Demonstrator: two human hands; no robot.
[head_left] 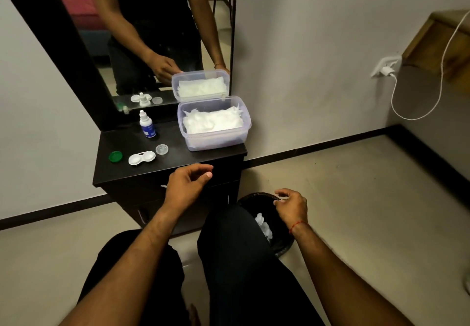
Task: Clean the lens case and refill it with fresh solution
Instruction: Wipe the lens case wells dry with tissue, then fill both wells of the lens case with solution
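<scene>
Lying uncapped, the white lens case [141,158] is peanut-shaped.

White lens case [141,158] lies uncapped, wells up, near upright solution bottle [147,124].

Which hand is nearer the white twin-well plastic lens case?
Left. The left hand hovers just in front of the lens case; the right hand is farther, over the black round bin.
</scene>
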